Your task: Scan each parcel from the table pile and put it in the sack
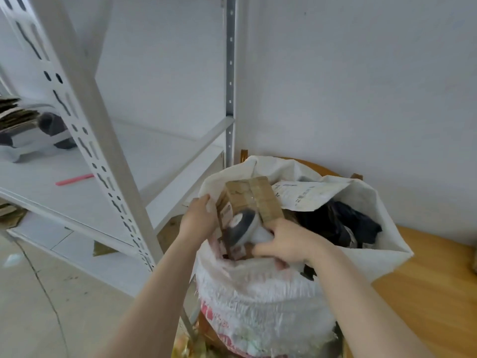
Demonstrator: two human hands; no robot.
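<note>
The sack (258,293) stands open beside the table (426,280). Over its near rim the right hand (289,244) curls round what seems to be a scanner (241,228), whose grey head rests against the cardboard parcel (253,200). The left hand (198,215) grips the parcel's left side and holds it tilted in the sack mouth, probably to lower it in. Farther in lie a white mailer (304,195) and black bags (335,223).

Base of sack (258,293) cut off by lower frame edge; its red print illegible. Lower end of cardboard box (247,200) hidden within sack mouth. Fingertips of right hand (286,244) concealed; what it grips indeterminate. Label on white parcel (304,195) blurred, unreadable.
</note>
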